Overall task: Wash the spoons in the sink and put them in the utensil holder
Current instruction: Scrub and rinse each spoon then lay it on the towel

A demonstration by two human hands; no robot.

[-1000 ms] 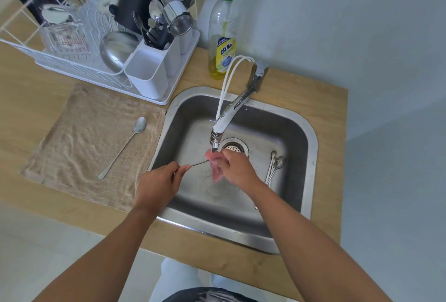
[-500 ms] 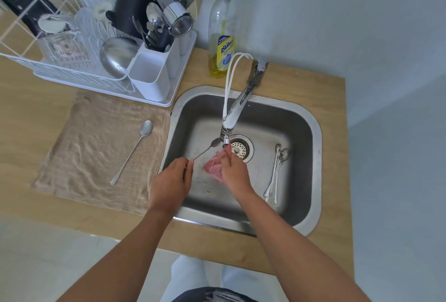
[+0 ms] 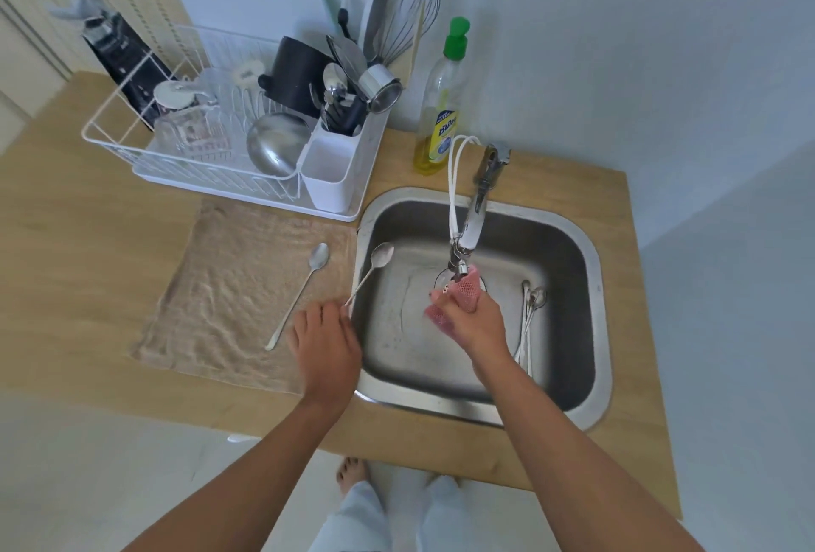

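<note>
— Since a moment ago, what has shifted?
— Left hand (image 3: pixel 325 342) has drawn away from the tap (image 3: pixel 471 225) toward the sink's (image 3: pixel 591 331) left rim, carrying its spoon (image 3: pixel 372 269) along. That spoon's bowl now sits over the rim, near the towel (image 3: pixel 229 287); earlier it was under the spout.
— How does that hand hold it?
— Fingers curled, pinching the handle end; the spoon slants up and away from the person.
— And the right hand (image 3: pixel 478 322)?
— It stays beneath the spout, fingers closed round a pink scrubber (image 3: pixel 463 293).
— Other spoons?
— One lies on the towel (image 3: pixel 304 291), just beside the held one but apart from it. Several more (image 3: pixel 531 313) rest on the sink floor at the right, handles toward the person.
— Where is the holder?
— White holder (image 3: pixel 335 168) stands at the rack's (image 3: pixel 176 154) right end on the counter (image 3: pixel 66 243); its near compartment shows no contents, the far one holds dark-handled utensils. A soap bottle (image 3: pixel 441 110) stands behind the sink.
</note>
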